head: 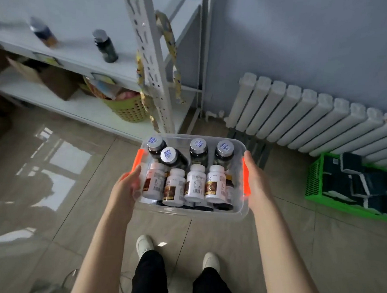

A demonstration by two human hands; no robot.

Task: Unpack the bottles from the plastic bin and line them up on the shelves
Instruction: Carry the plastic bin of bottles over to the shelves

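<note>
Bottles (195, 182) in bin (190, 211) (shelves (79, 65) ahead-left, radiator (303, 116) right).

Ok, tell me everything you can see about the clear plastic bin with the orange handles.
The clear plastic bin is a lidless, rounded rectangular tub with an orange handle on each short side. It is held above the tiled floor, the left hand and right hand gripping its sides. White bottles fill the near row, dark silver-capped bottles the far one.

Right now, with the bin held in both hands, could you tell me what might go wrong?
The clear bin hangs above the tile floor, gripped only at its orange handles by the left hand and right hand; a slip could drop it. One dark bottle leans, so tilting may topple others.
</note>
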